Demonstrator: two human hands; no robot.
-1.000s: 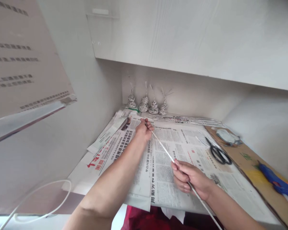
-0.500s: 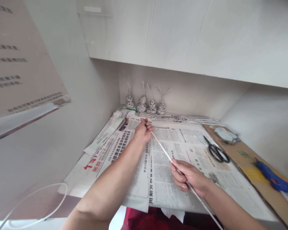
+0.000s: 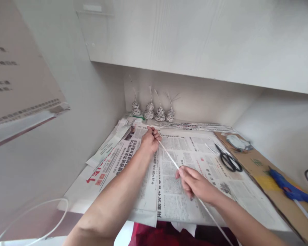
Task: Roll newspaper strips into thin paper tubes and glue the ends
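A thin rolled paper stick (image 3: 168,154) runs slantwise from the far middle of the table down past the front edge. My left hand (image 3: 151,138), arm stretched forward, is closed on its far end. Nearer to me, my right hand (image 3: 195,182) pinches the stick between thumb and forefinger, the other fingers loosely curled beneath. Both hands are above newspaper sheets (image 3: 174,201) spread over the table. Behind the left hand stand several gourd-shaped woven paper pieces (image 3: 149,112) with stalks on top.
A bundle of paper sticks (image 3: 195,126) lies along the back wall. To the right are black scissors (image 3: 230,162), a cardboard strip (image 3: 264,181) with a plastic bag (image 3: 238,142), and a blue glue gun (image 3: 289,187). A cabinet (image 3: 182,37) overhangs the table; a white cable (image 3: 64,200) loops at left.
My right hand has shifted slightly up and left along the stick, its fingers looser than before. My left hand keeps its hold. The whole view has shifted a little.
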